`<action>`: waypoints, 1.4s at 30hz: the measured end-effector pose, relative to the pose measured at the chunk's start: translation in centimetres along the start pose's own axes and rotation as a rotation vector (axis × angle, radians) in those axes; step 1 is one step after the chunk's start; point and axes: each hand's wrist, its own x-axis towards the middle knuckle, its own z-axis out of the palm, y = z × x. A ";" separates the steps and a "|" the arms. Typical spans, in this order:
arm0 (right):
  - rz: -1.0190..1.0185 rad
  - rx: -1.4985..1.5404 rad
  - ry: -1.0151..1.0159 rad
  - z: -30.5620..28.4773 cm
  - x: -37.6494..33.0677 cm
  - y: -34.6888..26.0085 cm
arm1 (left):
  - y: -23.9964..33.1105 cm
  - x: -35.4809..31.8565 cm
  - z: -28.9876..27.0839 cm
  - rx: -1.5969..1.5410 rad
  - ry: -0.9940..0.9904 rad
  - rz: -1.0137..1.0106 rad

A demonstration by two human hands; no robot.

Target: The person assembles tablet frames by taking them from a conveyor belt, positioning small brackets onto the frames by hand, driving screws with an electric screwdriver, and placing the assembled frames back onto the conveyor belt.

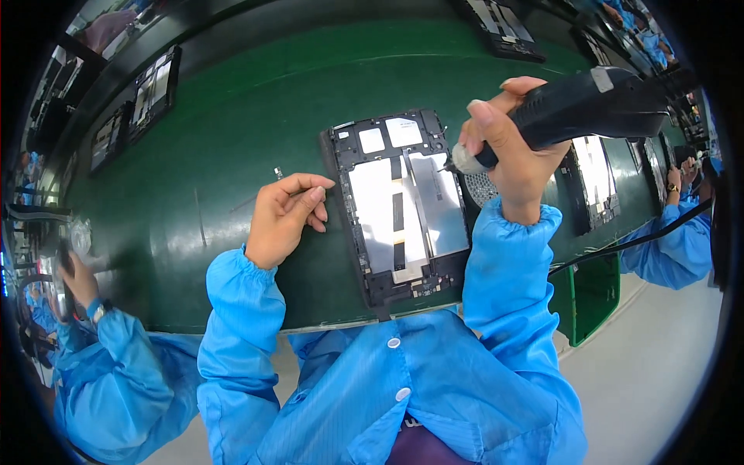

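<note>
An opened tablet (449, 209) lies face down on the green bench in front of me, its silver battery panels and black frame exposed. My right hand (523, 159) is wrapped round a black electric screwdriver (589, 108). The driver's bit points left at the tablet's upper right edge; whether it touches cannot be made out. My left hand (283, 217) is beside the tablet's left edge, thumb and forefinger pinched together. Anything between those fingertips is too small to see. A round dish of small silvery pieces (480, 188) is partly hidden behind my right hand.
More opened tablets lie to the right (593, 186), at the far side (504, 29) and far left (153, 93). A black cable (620, 240) crosses the bench's right edge above a green bin (593, 302). Co-workers in blue sit at left (124, 372) and right (670, 244).
</note>
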 end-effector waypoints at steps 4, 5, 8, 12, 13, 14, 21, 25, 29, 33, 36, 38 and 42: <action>-0.018 -0.036 -0.043 1.4 -0.3 0.4 | 1.2 0.6 1.0 0.215 0.058 0.049; -0.017 -0.042 -0.045 2.1 -0.4 0.5 | 1.5 0.7 1.2 0.265 0.151 -0.015; 0.031 0.008 -0.078 3.8 -0.6 0.7 | 1.5 1.2 1.0 0.314 0.161 -0.032; 0.074 0.035 -0.123 5.3 -1.1 1.3 | 0.1 1.4 1.1 0.168 0.067 0.029; 0.078 0.033 -0.128 5.5 -1.1 1.4 | 0.0 1.5 1.1 0.193 0.039 0.034; 0.104 0.040 -0.127 5.8 -1.3 1.4 | -0.1 1.7 1.2 0.217 0.011 0.040; 0.103 -0.039 -0.229 5.7 -1.8 2.4 | -1.2 2.5 2.1 0.296 0.043 0.086; 0.130 -0.034 -0.227 6.6 -1.9 2.2 | -1.8 2.9 2.3 0.521 0.116 0.328; 0.155 -0.074 -0.267 7.2 -2.0 2.7 | -1.1 3.0 2.5 0.553 0.135 0.320; 0.146 -0.120 -0.311 7.6 -2.2 3.2 | -0.8 3.1 2.0 0.473 0.060 0.224; 0.135 -0.100 -0.315 7.7 -2.3 3.8 | -0.8 3.3 2.2 0.496 0.077 0.207; 0.136 -0.095 -0.317 7.8 -2.3 4.1 | -1.0 3.5 2.1 0.463 0.069 0.206; 0.134 -0.087 -0.310 7.8 -2.4 4.5 | -1.5 4.1 2.2 0.488 0.135 0.305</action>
